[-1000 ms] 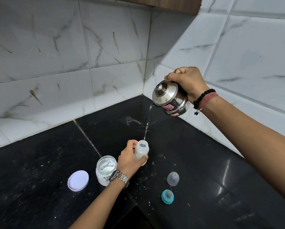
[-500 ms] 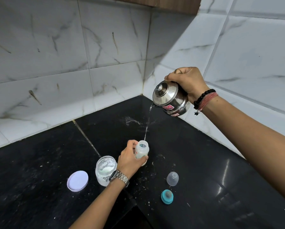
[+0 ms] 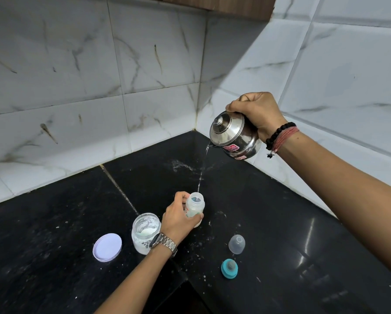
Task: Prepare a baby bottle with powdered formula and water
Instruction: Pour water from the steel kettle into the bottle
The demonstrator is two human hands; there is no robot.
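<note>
My left hand grips a small translucent baby bottle standing upright and uncapped on the black counter. High above it, my right hand holds a tilted steel kettle by its handle. A thin stream of water falls from the spout into the bottle's mouth. The bottle's lower part looks milky white. An open glass jar of white powder stands just left of my left wrist.
A pale round jar lid lies left of the jar. A clear bottle cap and a teal nipple ring rest on the counter to the right. Marble-tiled walls meet at the corner behind. Powder specks dot the counter.
Nothing has shifted noticeably; both hands keep their places and water keeps streaming from the kettle into the bottle.
</note>
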